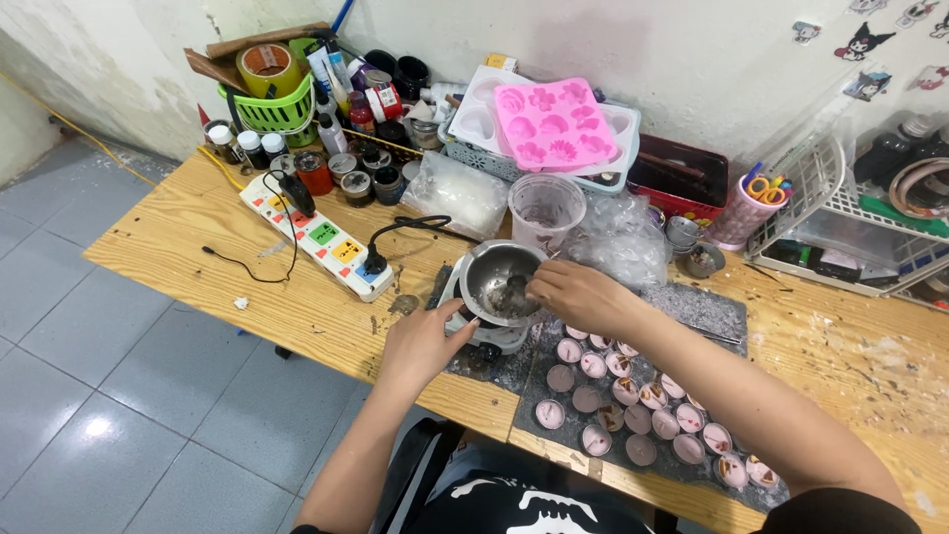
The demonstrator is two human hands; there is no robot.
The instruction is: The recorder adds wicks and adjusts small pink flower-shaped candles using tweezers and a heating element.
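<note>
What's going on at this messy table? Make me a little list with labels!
Left hand: on the side of the small white heater under the bowl
Right hand: fingers at the rim of the metal bowl, reaching inside
Bowl: sits on the heater, dark bits inside
Small cups: many round ones on a grey mat, right of the bowl
Behind: clear cup, pink mould, power strip
Table: wooden

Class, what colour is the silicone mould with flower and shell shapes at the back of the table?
The silicone mould is bright pink; the head view shows it clearly, resting on a white tray.
</note>
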